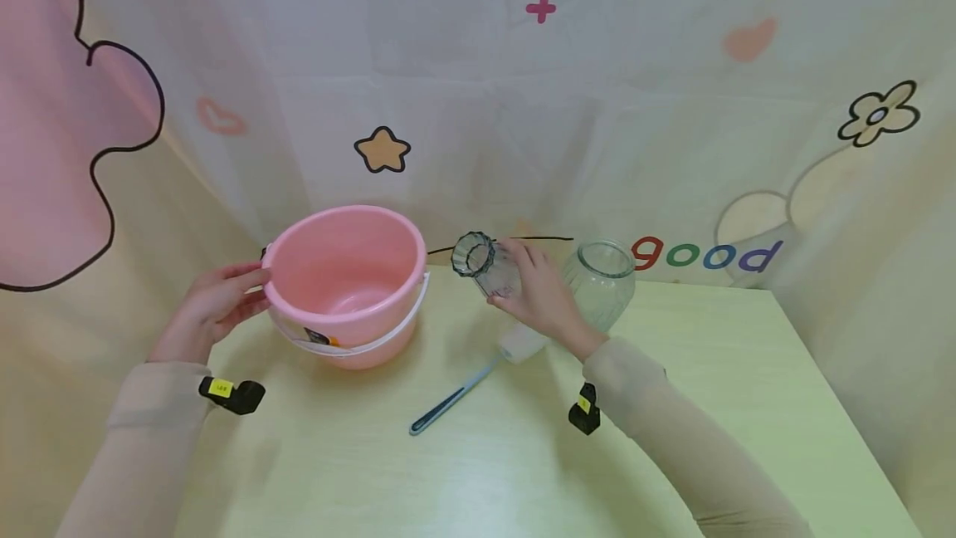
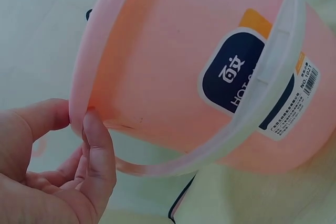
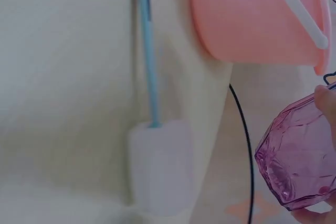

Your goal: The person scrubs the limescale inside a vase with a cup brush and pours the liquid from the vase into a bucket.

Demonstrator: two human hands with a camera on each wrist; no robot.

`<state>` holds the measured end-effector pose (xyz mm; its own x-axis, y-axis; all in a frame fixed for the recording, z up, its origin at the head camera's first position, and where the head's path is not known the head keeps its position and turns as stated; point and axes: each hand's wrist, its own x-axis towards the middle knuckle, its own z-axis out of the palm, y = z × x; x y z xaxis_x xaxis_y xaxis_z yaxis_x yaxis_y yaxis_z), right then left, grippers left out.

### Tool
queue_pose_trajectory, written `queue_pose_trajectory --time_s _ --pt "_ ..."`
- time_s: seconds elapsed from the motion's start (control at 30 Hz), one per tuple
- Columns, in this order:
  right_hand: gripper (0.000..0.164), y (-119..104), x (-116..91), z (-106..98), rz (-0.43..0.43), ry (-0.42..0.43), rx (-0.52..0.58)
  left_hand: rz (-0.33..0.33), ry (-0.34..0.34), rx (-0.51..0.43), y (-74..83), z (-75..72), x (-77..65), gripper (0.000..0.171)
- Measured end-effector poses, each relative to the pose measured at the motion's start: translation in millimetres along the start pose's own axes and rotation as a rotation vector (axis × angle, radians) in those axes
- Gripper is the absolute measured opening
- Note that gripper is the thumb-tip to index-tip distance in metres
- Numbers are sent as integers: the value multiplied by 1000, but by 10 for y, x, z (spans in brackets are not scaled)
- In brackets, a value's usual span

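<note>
My left hand (image 1: 217, 305) pinches the rim of a pink plastic bucket (image 1: 351, 251) at its left side. In the left wrist view the thumb and fingers lie on either side of the rim (image 2: 84, 77). The bucket's white handle (image 2: 262, 77) hangs down across its labelled front. Raised over the table, my right hand (image 1: 541, 289) grips a faceted glass vase (image 1: 496, 276). The vase is tilted, its scalloped mouth facing the bucket; its body (image 3: 299, 156) looks purple in the right wrist view.
A sponge-headed brush (image 1: 523, 343) with a blue handle lies on the table (image 1: 485, 480), below the right hand. A round clear glass jar (image 1: 603, 289) stands behind the right wrist. The patterned curtain (image 1: 463, 90) hangs along the table's back edge.
</note>
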<state>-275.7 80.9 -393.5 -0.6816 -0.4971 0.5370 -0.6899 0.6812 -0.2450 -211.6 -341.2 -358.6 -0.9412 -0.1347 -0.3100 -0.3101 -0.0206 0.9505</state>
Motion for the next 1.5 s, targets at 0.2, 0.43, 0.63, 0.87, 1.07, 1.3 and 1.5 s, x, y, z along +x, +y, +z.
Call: queue_pose_trajectory --time_s 0.2,0.43,0.63,0.87,1.07,1.3,1.5 --pt "78 18 244 -113 -113 13 -110 6 -8 43 3 12 23 68" --pt "77 -80 485 -199 -121 -54 -250 -1 -12 37 -1 9 2 67" --pt "74 -229 711 -270 -134 -100 -353 -1 -11 29 -5 6 -7 67" --pt "74 -425 948 -323 -194 -144 -480 -7 6 15 -11 5 -16 65" --pt "75 -568 1070 -347 -249 -199 -626 -2 -16 2 -14 0 -17 62" --pt "71 -711 1162 -347 -329 -240 -745 0 -4 49 -28 -4 -3 67" --pt "84 -797 1224 -343 -392 -307 -864 5 5 69 -35 -11 -1 67"
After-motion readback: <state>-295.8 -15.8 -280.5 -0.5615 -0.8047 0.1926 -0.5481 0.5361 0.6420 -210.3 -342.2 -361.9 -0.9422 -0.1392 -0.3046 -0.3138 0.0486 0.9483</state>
